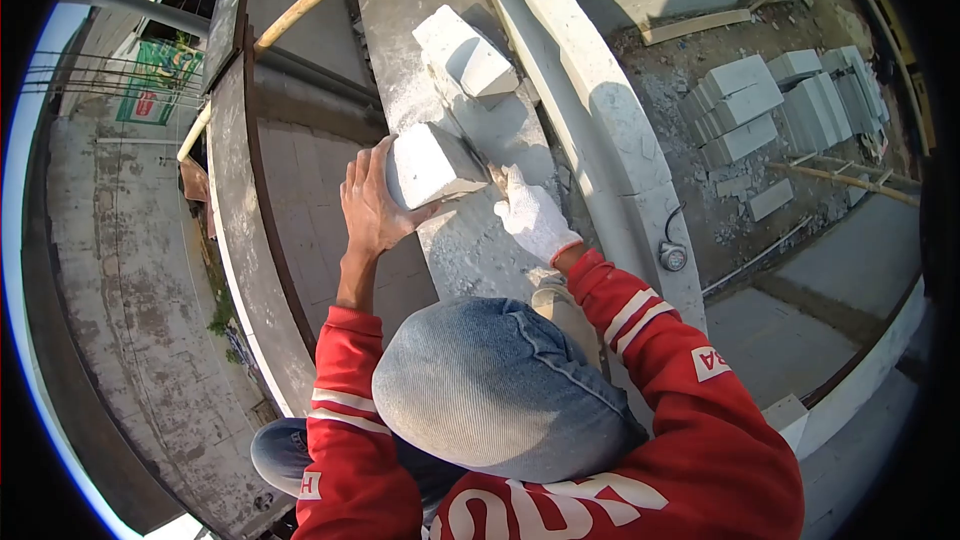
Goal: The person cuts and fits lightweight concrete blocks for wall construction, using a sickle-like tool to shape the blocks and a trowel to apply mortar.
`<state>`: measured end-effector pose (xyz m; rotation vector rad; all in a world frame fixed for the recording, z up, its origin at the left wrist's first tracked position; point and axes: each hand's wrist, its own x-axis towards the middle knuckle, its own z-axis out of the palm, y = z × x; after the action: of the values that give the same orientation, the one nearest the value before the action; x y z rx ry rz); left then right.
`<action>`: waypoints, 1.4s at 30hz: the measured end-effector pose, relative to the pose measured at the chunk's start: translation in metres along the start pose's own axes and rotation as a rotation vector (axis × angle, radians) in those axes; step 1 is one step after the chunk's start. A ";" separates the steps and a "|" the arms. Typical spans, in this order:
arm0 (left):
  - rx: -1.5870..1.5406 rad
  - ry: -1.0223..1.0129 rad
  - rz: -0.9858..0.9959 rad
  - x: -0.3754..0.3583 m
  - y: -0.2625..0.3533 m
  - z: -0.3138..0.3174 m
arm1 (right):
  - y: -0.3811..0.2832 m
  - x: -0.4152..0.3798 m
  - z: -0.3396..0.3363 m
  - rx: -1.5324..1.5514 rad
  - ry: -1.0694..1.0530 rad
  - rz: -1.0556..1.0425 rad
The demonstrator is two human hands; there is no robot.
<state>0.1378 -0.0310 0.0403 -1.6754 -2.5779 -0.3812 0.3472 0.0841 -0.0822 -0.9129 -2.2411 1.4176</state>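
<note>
My left hand is bare and grasps a white block, palm flat against its left face, fingers up along that side and thumb hooked under its near edge. The block sits tilted on the grey ledge, which runs away from me along the top of the wall. My right hand wears a white glove and rests just to the right of the block, fingers curled down by its lower right corner. I cannot tell whether it grips anything there; the spot is hidden by the glove and the block.

Further along the ledge a second block lies at an angle, a little apart from mine, with white dust spread on the ledge between them. Right of the ledge a pale curved beam runs beside it. Both my sleeves are red with white stripes, and my knee in grey jeans is raised below my hands. Far below on the right, a stack of blocks stands on rubble-strewn ground. To the left, well down, a green sign hangs by a wall.
</note>
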 end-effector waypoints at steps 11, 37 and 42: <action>0.017 -0.003 0.002 0.002 -0.002 -0.001 | 0.029 -0.012 0.018 0.014 -0.016 0.018; 0.002 -0.109 -0.060 -0.003 -0.002 -0.006 | 0.007 -0.029 0.011 0.078 0.008 0.112; -0.244 -0.325 0.012 0.020 -0.052 -0.019 | -0.001 -0.019 -0.009 0.181 0.084 0.088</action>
<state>0.0806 -0.0372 0.0524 -1.9811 -2.8447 -0.4764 0.3658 0.0773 -0.0766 -1.0007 -1.9969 1.5611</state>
